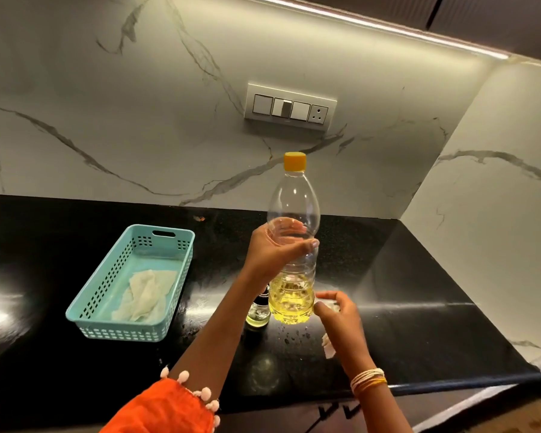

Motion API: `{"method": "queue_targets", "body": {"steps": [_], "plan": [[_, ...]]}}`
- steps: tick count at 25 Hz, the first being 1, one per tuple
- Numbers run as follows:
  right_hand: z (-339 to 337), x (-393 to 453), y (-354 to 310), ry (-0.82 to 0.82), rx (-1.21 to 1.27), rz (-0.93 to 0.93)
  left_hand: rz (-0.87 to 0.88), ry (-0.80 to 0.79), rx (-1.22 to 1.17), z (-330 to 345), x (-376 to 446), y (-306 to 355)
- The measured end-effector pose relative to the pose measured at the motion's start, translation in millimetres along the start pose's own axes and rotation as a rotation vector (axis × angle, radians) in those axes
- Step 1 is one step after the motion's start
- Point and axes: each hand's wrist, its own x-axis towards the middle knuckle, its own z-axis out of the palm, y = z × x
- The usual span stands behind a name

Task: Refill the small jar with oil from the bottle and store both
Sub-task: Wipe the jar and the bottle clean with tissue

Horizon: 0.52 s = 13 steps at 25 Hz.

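L hand point(274, 245) grips bottle point(292, 245) mid-body; R hand point(338, 310) pinches tissue point(329, 345).

Head view — down onto countertop point(419, 323)

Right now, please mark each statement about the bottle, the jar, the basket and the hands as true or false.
1. The bottle has its yellow cap on. True.
2. The bottle is full of oil. False: oil fills only its lower part.
3. The left hand grips the bottle. True.
4. The basket holds the jar. False: it holds a white cloth; the jar stands on the counter beside the bottle.
5. The right hand is by the bottle's base. True.
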Motion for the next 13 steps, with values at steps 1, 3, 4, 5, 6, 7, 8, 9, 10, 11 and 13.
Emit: {"method": "queue_targets", "body": {"steps": [1, 3, 4, 5, 6, 7, 8, 9, 10, 11, 13], "plan": [[-1, 3, -1, -0.045, -0.014, -0.074, -0.009, -0.034, 0.016, 2, 1, -4], [1, 12, -4, -0.195, -0.036, -0.191, -0.038, -0.082, 0.025, 6, -1, -15], [4, 17, -6, -0.217, -0.073, -0.239, -0.048, -0.101, 0.033, 7, 0, -21], [6, 23, -8, -0.177, -0.125, -0.276, -0.056, -0.12, 0.051, 8, 1, -27], [9, 30, -7, -0.089, -0.193, -0.307, -0.067, -0.144, 0.072, 8, 3, -32], [10, 35, -6, -0.014, -0.247, -0.335, -0.078, -0.17, 0.099, 7, 4, -36], [11, 39, -4, 0.035, -0.284, -0.356, -0.092, -0.195, 0.138, 6, 6, -41], [13, 43, -1, 0.062, -0.298, -0.367, -0.107, -0.224, 0.193, 5, 7, -44], [15, 45, 2, 0.071, -0.294, -0.359, -0.126, -0.247, 0.261, 4, 9, -47], [18, 48, 6, 0.074, -0.279, -0.343, -0.149, -0.261, 0.335, 2, 10, -50], [22, 55, 16, 0.09, -0.247, -0.278, -0.181, -0.274, 0.479, -6, 11, -52]]}}
